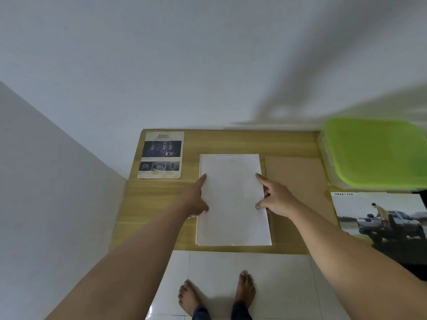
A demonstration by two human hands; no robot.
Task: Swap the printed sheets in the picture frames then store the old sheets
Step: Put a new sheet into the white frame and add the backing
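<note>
White sheet (233, 199) lying flat at table (161, 204) centre, long axis running near to far. Left hand (196, 200) and right hand (278, 199) flank it, equally near; outstretched fingers (200, 182) and thumbs press its left and right edges, gripping nothing.

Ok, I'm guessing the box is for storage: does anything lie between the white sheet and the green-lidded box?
Only the brown cardboard panel, lying flat between the white sheet and the green-lidded box. The box's lid is on. The left hand and right hand touch the sheet's side edges.
</note>
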